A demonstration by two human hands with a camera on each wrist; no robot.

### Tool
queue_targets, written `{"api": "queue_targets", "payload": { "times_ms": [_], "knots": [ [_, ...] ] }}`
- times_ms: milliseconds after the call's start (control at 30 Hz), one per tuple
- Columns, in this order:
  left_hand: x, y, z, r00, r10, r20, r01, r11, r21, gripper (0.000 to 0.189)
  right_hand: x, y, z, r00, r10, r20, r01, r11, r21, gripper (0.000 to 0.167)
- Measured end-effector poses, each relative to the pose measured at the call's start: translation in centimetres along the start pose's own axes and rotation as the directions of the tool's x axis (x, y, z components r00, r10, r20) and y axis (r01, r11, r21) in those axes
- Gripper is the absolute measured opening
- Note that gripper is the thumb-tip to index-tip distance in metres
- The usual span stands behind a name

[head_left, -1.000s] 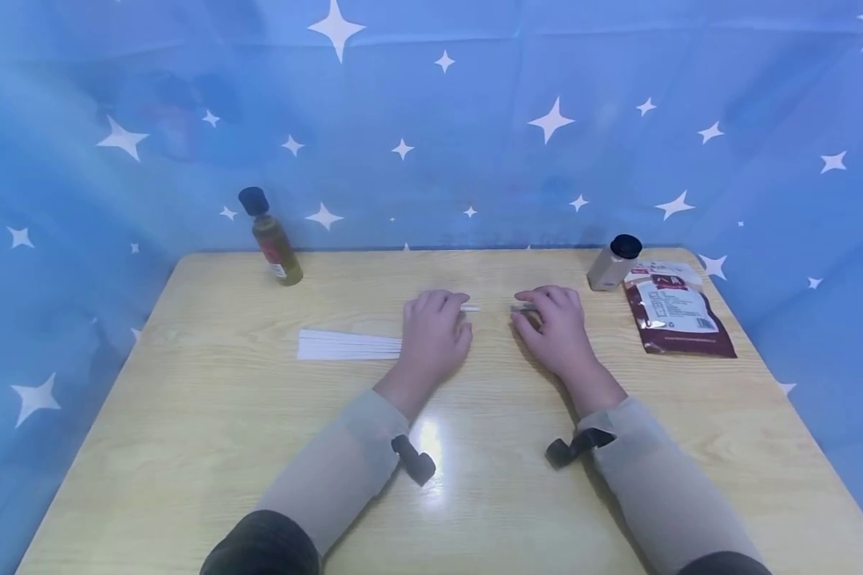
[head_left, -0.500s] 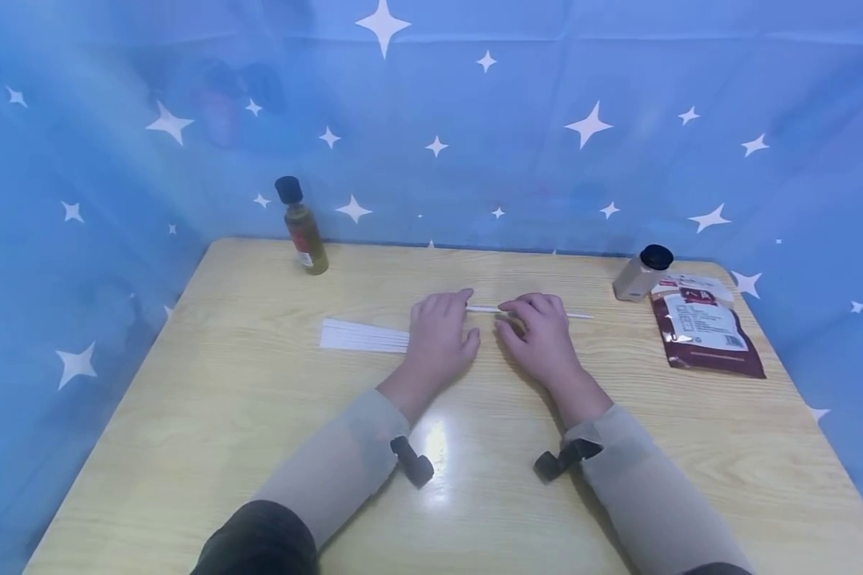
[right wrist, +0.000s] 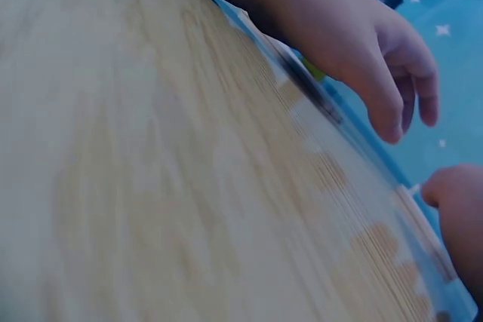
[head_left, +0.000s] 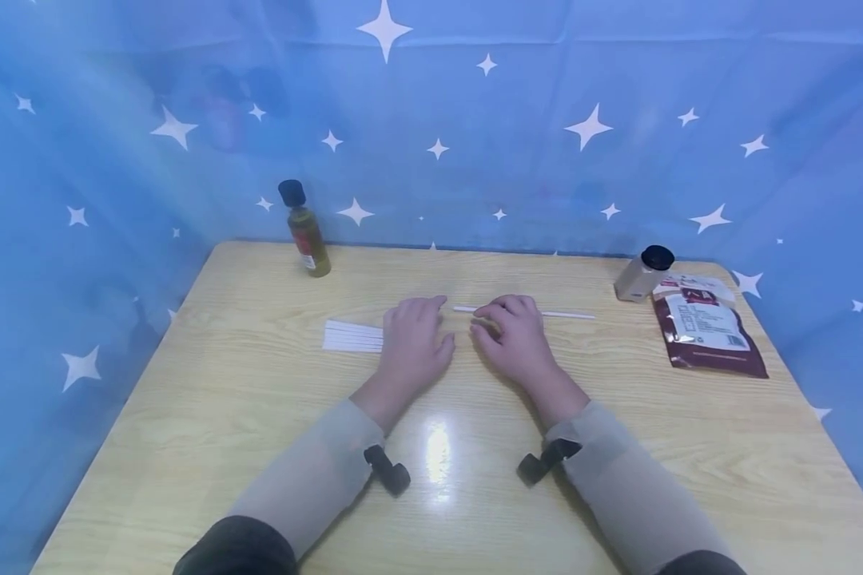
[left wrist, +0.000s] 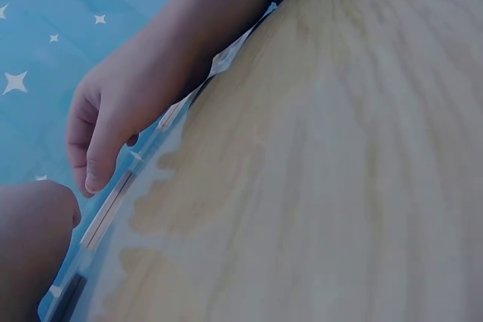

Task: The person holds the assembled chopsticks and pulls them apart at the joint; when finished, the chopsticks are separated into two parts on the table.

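A thin white strip lies across the table in front of the hands. In the head view my right hand is over its left half, fingers bent and fingertips right at the strip, thumb set apart. My left hand rests at the strip's left, fingers loosely bent and thumb apart. It overlaps the right end of a fanned group of several white strips. The left wrist view shows the right hand with fingers hanging down. In the right wrist view the left hand hangs with thumb and fingers parted.
A bottle with a black cap and yellow-green contents stands at the back left. At the back right are a clear jar with a black lid and a maroon and white packet. A blue star-patterned cloth hangs behind the wooden table.
The thin strip has come to lie straight across the table. Over the last half second both hands have slid left while the strip stayed in place, and the left hand has come off its end.
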State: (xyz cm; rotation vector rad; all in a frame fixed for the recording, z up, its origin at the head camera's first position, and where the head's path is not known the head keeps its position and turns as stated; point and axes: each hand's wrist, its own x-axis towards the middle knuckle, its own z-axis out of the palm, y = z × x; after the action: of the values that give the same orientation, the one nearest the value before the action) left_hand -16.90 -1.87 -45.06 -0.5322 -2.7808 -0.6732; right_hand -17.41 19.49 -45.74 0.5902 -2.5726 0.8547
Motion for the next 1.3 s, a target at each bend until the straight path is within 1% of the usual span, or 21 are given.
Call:
{"api": "queue_targets", "payload": {
  "times_ms": [100, 300, 467, 567, 667, 800, 900, 1033, 1233, 1300],
  "knots": [
    [-0.4, -0.8, -0.3, 1.0, -0.007, -0.008, 0.007, 1.0, -0.002, 0.063, 0.2, -0.7, 0.6, 1.0, 0.004, 0.022, -0.004, 1.0, 0.003, 0.024],
    [-0.9, -2.0, -1.1, 0.999, -0.043, -0.016, 0.043, 0.999, 0.002, 0.063, 0.9, -2.2, 2.1, 0.995, 0.023, 0.093, -0.022, 1.0, -0.006, 0.026],
    [-1.3, -3.2, -1.5, 0.998, -0.06, -0.021, 0.06, 0.998, 0.016, 0.062, 1.1, -3.4, 3.2, 0.995, 0.008, 0.103, -0.008, 1.0, -0.004, 0.023],
    [-1.6, -3.9, -2.0, 0.998, -0.065, -0.017, 0.066, 0.998, 0.01, 0.059, 1.3, -4.0, 3.6, 0.995, 0.0, 0.098, 0.0, 1.0, -0.003, 0.022],
    [-1.8, -4.6, -2.6, 0.997, -0.075, -0.019, 0.076, 0.997, 0.006, 0.055, 1.6, -4.5, 3.9, 0.995, -0.003, 0.097, 0.003, 1.0, -0.004, 0.021],
    [-2.3, -5.8, -3.3, 0.994, -0.1, -0.034, 0.1, 0.995, 0.006, 0.042, 2.0, -5.2, 4.4, 0.993, 0.0, 0.122, 0.001, 1.0, -0.013, 0.023],
    [-2.8, -7.0, -3.8, 0.992, -0.11, -0.063, 0.11, 0.994, 0.0, 0.033, 2.3, -5.7, 4.9, 0.989, -0.001, 0.148, 0.005, 1.0, -0.027, 0.025],
    [-3.4, -8.4, -4.5, 0.99, -0.106, -0.093, 0.104, 0.994, -0.024, 0.028, 2.6, -6.3, 5.5, 0.986, -0.023, 0.165, 0.03, 0.999, -0.043, 0.027],
    [-3.8, -9.7, -4.8, 0.992, -0.091, -0.088, 0.089, 0.996, -0.026, 0.024, 2.7, -7.1, 6.2, 0.984, -0.067, 0.165, 0.074, 0.997, -0.036, 0.026],
    [-3.7, -10.1, -4.7, 0.994, -0.071, -0.079, 0.07, 0.997, -0.013, 0.023, 2.8, -7.4, 6.4, 0.983, -0.073, 0.167, 0.08, 0.996, -0.039, 0.025]
  ]
}}
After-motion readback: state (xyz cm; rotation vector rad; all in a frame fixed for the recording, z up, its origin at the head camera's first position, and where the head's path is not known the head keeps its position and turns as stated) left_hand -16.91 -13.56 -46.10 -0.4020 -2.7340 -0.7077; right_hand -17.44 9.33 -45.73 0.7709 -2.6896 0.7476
